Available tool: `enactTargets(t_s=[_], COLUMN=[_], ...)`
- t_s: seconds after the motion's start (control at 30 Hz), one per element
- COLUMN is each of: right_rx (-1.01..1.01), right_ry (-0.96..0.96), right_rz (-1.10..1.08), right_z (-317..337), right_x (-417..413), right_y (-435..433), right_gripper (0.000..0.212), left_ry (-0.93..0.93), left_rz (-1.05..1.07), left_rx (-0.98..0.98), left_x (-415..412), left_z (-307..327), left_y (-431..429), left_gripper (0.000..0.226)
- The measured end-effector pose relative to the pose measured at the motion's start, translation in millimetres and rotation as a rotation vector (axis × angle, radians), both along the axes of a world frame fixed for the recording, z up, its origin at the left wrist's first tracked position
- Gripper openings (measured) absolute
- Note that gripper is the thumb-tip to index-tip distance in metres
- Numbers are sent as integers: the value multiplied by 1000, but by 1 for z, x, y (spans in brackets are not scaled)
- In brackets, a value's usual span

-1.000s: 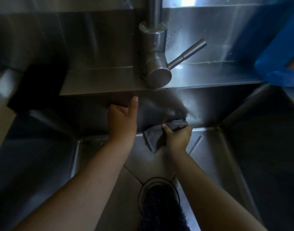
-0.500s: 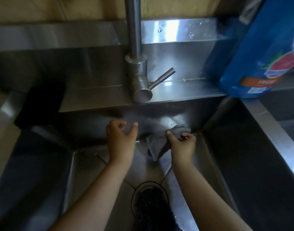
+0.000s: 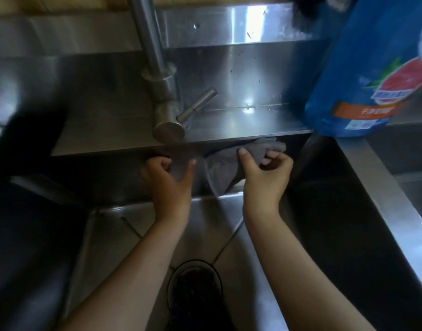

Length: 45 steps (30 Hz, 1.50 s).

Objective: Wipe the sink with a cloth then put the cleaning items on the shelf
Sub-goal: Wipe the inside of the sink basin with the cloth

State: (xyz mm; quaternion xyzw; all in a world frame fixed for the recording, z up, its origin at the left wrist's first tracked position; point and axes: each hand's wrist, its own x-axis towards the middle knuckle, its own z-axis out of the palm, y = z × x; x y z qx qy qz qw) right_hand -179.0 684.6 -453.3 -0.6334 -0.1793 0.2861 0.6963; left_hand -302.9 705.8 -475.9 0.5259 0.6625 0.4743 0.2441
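Note:
A grey cloth [image 3: 225, 167] is pressed against the back wall of the steel sink [image 3: 124, 182], just under the rear ledge. My right hand [image 3: 265, 177] grips the cloth from the right, thumb on its front face. My left hand [image 3: 168, 179] hovers beside the cloth near the back wall, fingers loosely curled and holding nothing. A large blue detergent bottle [image 3: 365, 75] with a fruit label stands on the ledge at the right corner of the sink. A black sponge-like block [image 3: 30, 142] lies on the left end of the ledge.
The steel tap [image 3: 163, 99] with its side lever rises from the ledge above my hands. A round drain strainer [image 3: 194, 286], partly hidden by something dark, sits in the basin floor. A second basin lies at the right.
My right hand has carried the cloth up the back wall to just under the ledge. My left hand has come off the wall and curled loosely. The view has tilted up.

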Motion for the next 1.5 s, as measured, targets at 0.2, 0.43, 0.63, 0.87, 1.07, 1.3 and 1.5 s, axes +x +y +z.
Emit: enactTargets(t_s=[0.2,0.43,0.63,0.87,1.07,1.3,1.5], right_rx=[0,-25,-142,-272,-367,-271,-89], right_ry=[-12,-97,-183,-187,-201,-63,-59], right_rz=[-41,7,8,89,115,40,-8], right_z=[-5,-21,-52,-104,-122,-82,-14], right_x=[-5,0,0,7,14,19,17], right_y=[10,11,12,10,9,7,4], right_gripper=[46,49,54,52,48,43,41], left_ry=[19,24,-16,-7,-27,-53,-81], left_rz=[76,99,113,126,109,111,114], left_rx=[27,55,66,85,104,76,23], left_x=[9,11,15,15,14,12,12], left_z=[-5,-10,-10,-14,-16,-10,-4], left_y=[5,5,6,8,8,9,7], left_gripper=[43,40,42,42,43,44,43])
